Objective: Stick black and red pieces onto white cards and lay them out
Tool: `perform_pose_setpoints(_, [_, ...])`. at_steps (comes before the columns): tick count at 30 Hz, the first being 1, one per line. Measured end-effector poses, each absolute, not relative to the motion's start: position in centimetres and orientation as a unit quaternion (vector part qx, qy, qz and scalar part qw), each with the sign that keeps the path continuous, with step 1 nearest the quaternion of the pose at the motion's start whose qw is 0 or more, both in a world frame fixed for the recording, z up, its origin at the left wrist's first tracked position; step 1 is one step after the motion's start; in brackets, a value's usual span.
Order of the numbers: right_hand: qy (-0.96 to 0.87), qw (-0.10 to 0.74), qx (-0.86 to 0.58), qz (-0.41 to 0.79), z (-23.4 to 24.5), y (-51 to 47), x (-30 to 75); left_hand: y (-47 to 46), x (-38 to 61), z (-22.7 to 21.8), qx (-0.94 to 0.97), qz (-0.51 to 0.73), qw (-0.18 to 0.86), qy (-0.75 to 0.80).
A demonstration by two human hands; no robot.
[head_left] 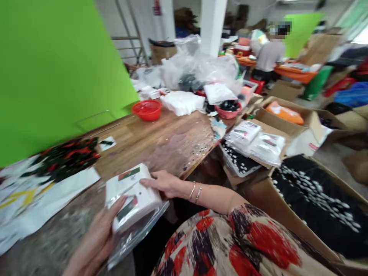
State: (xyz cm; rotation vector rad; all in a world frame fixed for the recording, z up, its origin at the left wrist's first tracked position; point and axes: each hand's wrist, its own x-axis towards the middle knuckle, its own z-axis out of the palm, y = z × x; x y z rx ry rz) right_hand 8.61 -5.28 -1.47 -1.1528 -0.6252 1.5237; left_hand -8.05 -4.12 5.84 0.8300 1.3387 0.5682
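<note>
Between my hands is a clear plastic bag (pixel 135 234) around a thick stack of white cards (pixel 130 188), with dark green and red pieces on the top ones. My left hand (pixel 100 230) grips the bag's near left side, thumb on top. From the right, my right hand (pixel 161 184) is closed on the stack's far edge, its thumb lying over the cards; its other fingers are mostly hidden. The packet is above the near edge of the wooden table (pixel 163 142). Part of the bag hangs loose toward me.
Dark green and red strips (pixel 69 157) lie at left beside white sheets (pixel 57 203). A red bowl (pixel 147 110) stands farther back. At right, similar bagged packets (pixel 255 142) rest on boxes, near a carton (pixel 258 207) of black pieces. A co-worker (pixel 268 55) is at a far table.
</note>
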Motion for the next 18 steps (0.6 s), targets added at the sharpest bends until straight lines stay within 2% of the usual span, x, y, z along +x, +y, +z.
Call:
perform_pose_setpoints(2, [-0.182, 0.557, -0.438, 0.682, -1.2, -6.1, 9.9, -4.3, -6.4, 6.3, 0.378, 0.232, 0.653, 0.613])
perform_pose_setpoints(4, [-0.132, 0.599, -0.418, 0.670, -0.7, -8.2, 11.6, -4.8, -4.3, 6.5, 0.395, 0.211, 0.661, 0.602])
perform_pose_setpoints(10, [-0.076, 0.750, -0.426, 0.500, 0.4, -16.7, 17.6, -7.0, 4.7, 5.2, 0.531, 0.142, 0.728, 0.410])
perform_pose_setpoints(13, [-0.047, 0.782, -0.451, 0.427, 0.5, -20.7, 20.5, -8.9, 10.1, 5.1, 0.542, 0.075, 0.767, 0.335])
perform_pose_setpoints(18, [0.077, 0.800, -0.466, 0.370, 0.8, -26.3, 25.7, -11.7, 15.5, 5.4, 0.523, -0.032, 0.825, 0.211])
